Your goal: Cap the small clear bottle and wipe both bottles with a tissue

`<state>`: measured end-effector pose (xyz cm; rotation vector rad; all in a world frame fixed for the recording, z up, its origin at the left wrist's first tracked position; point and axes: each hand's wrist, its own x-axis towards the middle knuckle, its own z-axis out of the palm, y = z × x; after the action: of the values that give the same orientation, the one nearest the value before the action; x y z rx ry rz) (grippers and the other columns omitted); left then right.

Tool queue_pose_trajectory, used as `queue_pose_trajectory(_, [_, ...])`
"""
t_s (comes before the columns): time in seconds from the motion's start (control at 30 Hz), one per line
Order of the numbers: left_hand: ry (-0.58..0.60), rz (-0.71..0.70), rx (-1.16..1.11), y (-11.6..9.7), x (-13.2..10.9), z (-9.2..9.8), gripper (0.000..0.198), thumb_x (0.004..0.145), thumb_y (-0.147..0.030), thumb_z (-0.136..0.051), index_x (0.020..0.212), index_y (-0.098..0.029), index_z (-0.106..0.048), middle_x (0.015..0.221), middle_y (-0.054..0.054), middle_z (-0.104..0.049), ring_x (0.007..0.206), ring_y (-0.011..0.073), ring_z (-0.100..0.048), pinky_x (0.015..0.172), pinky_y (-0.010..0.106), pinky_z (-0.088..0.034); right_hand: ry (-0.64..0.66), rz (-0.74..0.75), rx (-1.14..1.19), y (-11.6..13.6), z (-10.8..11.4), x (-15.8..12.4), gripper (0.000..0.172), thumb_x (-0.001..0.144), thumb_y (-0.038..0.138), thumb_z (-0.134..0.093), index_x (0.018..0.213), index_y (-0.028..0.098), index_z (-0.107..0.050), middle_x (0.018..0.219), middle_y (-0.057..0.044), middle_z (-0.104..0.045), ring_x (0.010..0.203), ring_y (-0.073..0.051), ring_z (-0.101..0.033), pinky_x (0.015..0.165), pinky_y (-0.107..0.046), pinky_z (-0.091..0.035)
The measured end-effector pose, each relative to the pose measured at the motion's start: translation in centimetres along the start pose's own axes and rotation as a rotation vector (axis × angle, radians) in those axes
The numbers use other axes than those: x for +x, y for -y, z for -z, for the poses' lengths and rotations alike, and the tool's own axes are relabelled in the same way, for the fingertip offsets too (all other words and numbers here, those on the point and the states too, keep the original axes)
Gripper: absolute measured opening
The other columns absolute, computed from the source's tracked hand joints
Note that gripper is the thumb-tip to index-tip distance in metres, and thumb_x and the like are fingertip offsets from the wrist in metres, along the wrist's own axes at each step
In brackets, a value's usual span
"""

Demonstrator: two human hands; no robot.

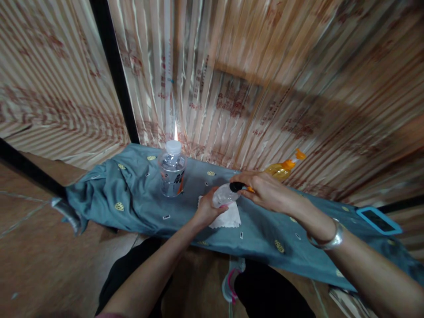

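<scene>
My left hand (206, 208) is wrapped round a small clear bottle (222, 195) tilted on its side above a white cloth (228, 217). My right hand (263, 189) pinches the bottle's black cap (236, 187). A silver bangle (326, 238) sits on my right wrist. Behind my right hand lies a yellow spray bottle (281, 170) with an orange nozzle. A clear plastic bottle (172, 170) with a white lid stands upright to the left.
A narrow bench is covered by a blue-grey patterned cloth (132, 198). A phone (379, 220) in a blue case lies at the right end. Striped shiny curtains (265, 79) hang close behind. My legs and a shoe (232, 278) are below the bench.
</scene>
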<state>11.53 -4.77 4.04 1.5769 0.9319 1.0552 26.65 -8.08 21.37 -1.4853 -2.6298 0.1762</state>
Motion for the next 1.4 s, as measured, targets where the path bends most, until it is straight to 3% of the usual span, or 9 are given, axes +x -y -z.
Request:
queue_pose_trajectory(0.17, [0.018, 0.001, 0.017, 0.0, 0.0, 0.0, 0.055, 0.063, -0.018, -0.079, 0.114, -0.019, -0.061, 0.108, 0.006, -0.073, 0.099, 0.0266, -0.068, 0.088, 0.037, -0.052, 0.082, -0.060, -0.051, 0.4, 0.4, 0.5, 0.022, 0.085, 0.011, -0.062, 0.105, 0.017, -0.067, 0.104, -0.009, -0.072, 0.098, -0.028, -0.067, 0.084, -0.035, -0.050])
queue_pose_trajectory(0.37, [0.046, 0.020, 0.076, -0.4, -0.1, 0.2, 0.056, 0.066, -0.018, -0.078, 0.119, -0.015, -0.057, 0.112, 0.009, -0.072, 0.101, 0.0261, -0.067, 0.088, 0.037, -0.051, 0.192, -0.119, -0.115, 1.0, 1.3, 1.0, 0.024, 0.091, 0.018, -0.056, 0.113, 0.011, -0.064, 0.104, -0.015, -0.071, 0.098, -0.032, -0.066, 0.078, -0.036, -0.047])
queue_pose_trajectory(0.67, [0.059, 0.031, 0.088, -0.8, -0.1, 0.2, 0.058, 0.065, -0.013, -0.078, 0.120, -0.014, -0.057, 0.113, 0.008, -0.071, 0.101, 0.0259, -0.067, 0.088, 0.035, -0.050, 0.246, -0.185, -0.325, 1.2, 0.7, 1.6, 0.034, 0.097, 0.039, -0.048, 0.097, 0.009, -0.063, 0.084, -0.016, -0.070, 0.083, -0.035, -0.069, 0.061, -0.035, -0.039])
queue_pose_trajectory(0.9, [0.059, 0.035, 0.098, -1.1, -0.3, 0.3, 0.055, 0.067, -0.016, -0.077, 0.119, -0.015, -0.058, 0.110, 0.008, -0.072, 0.100, 0.0260, -0.068, 0.085, 0.035, -0.051, 0.243, -0.166, -0.111, 1.0, 1.1, 1.2, 0.024, 0.093, 0.021, -0.056, 0.114, 0.011, -0.061, 0.095, -0.013, -0.071, 0.091, -0.032, -0.067, 0.073, -0.035, -0.044])
queue_pose_trajectory(1.03, [0.058, 0.027, 0.101, -0.9, -0.3, 0.4, 0.055, 0.067, -0.017, -0.078, 0.118, -0.016, -0.058, 0.111, 0.007, -0.072, 0.100, 0.0262, -0.067, 0.085, 0.035, -0.051, 0.249, -0.147, -0.121, 1.4, 1.3, 1.3, 0.024, 0.089, 0.014, -0.059, 0.113, 0.011, -0.062, 0.097, -0.012, -0.071, 0.093, -0.030, -0.066, 0.074, -0.034, -0.044])
queue_pose_trajectory(1.13, [0.060, 0.024, 0.097, -0.8, -0.2, 0.3, 0.058, 0.067, -0.016, -0.077, 0.120, -0.014, -0.057, 0.112, 0.008, -0.071, 0.102, 0.0268, -0.067, 0.086, 0.036, -0.051, 0.257, -0.173, -0.256, 1.6, 1.0, 1.6, 0.021, 0.094, 0.027, -0.056, 0.102, 0.010, -0.065, 0.089, -0.014, -0.071, 0.087, -0.032, -0.069, 0.065, -0.034, -0.041])
queue_pose_trajectory(1.23, [0.065, 0.018, 0.086, -0.7, -0.2, 0.2, 0.058, 0.066, -0.015, -0.077, 0.120, -0.013, -0.057, 0.113, 0.009, -0.071, 0.102, 0.0268, -0.067, 0.087, 0.036, -0.050, 0.271, -0.220, -0.403, 1.7, 0.7, 1.8, 0.043, 0.097, 0.046, -0.046, 0.088, 0.009, -0.067, 0.080, -0.017, -0.070, 0.081, -0.036, -0.070, 0.059, -0.036, -0.038])
queue_pose_trajectory(1.3, [0.061, 0.019, 0.081, -0.7, -0.3, 0.2, 0.057, 0.066, -0.015, -0.077, 0.119, -0.014, -0.057, 0.112, 0.009, -0.071, 0.100, 0.0262, -0.067, 0.086, 0.036, -0.051, 0.246, -0.218, -0.369, 1.6, 0.8, 1.7, 0.043, 0.095, 0.048, -0.049, 0.096, 0.008, -0.066, 0.084, -0.018, -0.071, 0.087, -0.037, -0.069, 0.062, -0.037, -0.040])
queue_pose_trajectory(1.4, [0.052, 0.016, 0.080, -0.8, -0.3, 0.2, 0.055, 0.066, -0.015, -0.077, 0.117, -0.015, -0.058, 0.110, 0.008, -0.072, 0.097, 0.0249, -0.068, 0.084, 0.035, -0.051, 0.193, -0.139, -0.193, 1.4, 0.8, 1.5, 0.041, 0.088, 0.029, -0.066, 0.123, 0.008, -0.056, 0.101, -0.016, -0.071, 0.101, -0.034, -0.066, 0.072, -0.035, -0.045])
